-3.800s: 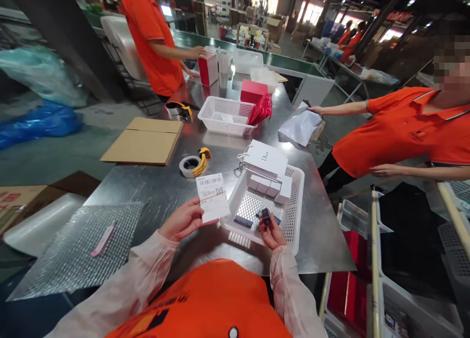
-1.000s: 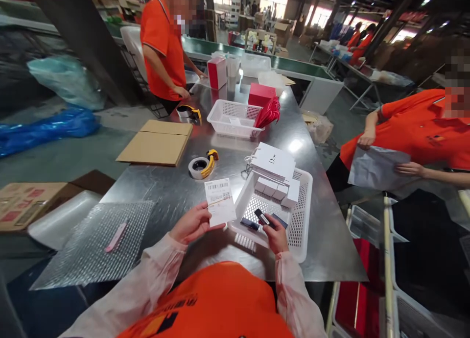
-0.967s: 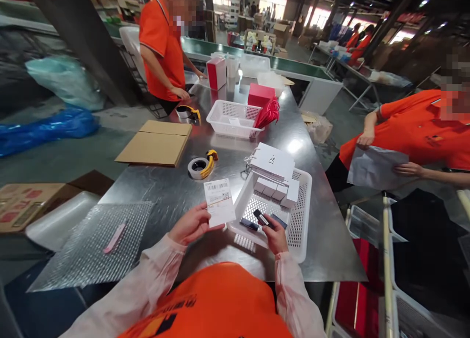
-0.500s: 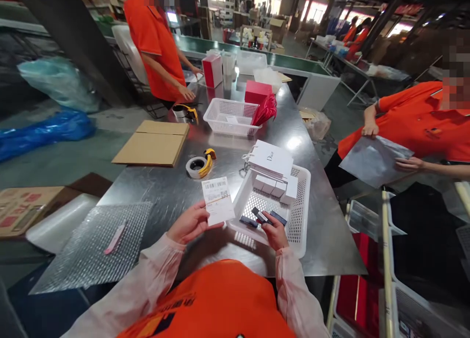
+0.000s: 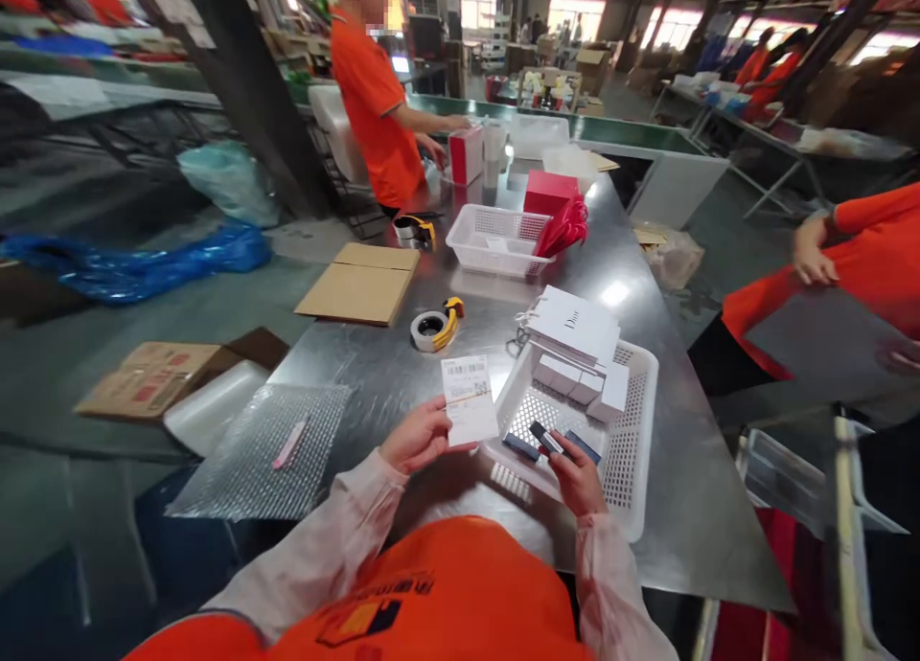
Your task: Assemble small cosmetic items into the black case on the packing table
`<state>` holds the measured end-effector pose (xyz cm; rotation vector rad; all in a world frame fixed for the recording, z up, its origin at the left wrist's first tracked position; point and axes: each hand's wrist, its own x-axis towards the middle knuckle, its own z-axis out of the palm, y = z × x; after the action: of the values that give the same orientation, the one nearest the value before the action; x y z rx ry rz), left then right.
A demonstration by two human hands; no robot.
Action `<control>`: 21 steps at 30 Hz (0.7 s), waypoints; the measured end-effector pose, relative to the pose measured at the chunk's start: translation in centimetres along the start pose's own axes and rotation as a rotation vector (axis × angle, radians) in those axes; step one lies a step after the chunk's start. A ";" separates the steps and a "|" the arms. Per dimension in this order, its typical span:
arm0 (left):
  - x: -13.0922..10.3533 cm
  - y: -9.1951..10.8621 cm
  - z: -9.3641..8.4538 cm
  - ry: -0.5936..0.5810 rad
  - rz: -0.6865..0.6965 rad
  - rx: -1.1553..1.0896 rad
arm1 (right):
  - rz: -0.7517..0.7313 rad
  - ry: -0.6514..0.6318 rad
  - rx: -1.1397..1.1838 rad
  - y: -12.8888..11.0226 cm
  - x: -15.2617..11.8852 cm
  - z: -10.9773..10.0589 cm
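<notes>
My left hand [image 5: 421, 434] is closed on a printed paper slip [image 5: 469, 404] with a barcode, held up just left of a white perforated basket [image 5: 632, 450]. Over the basket, my right hand [image 5: 577, 474] grips a small dark box [image 5: 546, 438] with a pale label. Two more dark boxes lie near it, one of them the dark blue box [image 5: 521, 447]. Toward the basket's far side stand several small white boxes [image 5: 571, 378]. White paper bags [image 5: 575, 321] with "Dior" lettering rest across its far edge.
Past my left hand lie a tape dispenser [image 5: 435, 330], flat cardboard [image 5: 359, 283] and bubble wrap [image 5: 251, 460] bearing a pink cutter [image 5: 289, 445]. Farther back are a second white basket [image 5: 495, 239] and a red box [image 5: 550, 192]. Co-workers stand at left and right.
My view has swung left, so the table appears farther right. Both hands keep their holds. The left co-worker's hands have moved to the red-and-white box; the right co-worker's grey bag sits lower.
</notes>
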<state>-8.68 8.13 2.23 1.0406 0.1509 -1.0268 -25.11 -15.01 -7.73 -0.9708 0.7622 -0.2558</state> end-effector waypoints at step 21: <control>0.6 -0.4 -0.7 -0.048 0.035 -0.006 | 0.057 -0.038 -0.010 0.1 1.1 -0.9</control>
<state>-8.44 8.25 1.29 1.0089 0.0966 -1.0185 -24.99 -16.12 -8.66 -0.9593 0.7553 -0.1837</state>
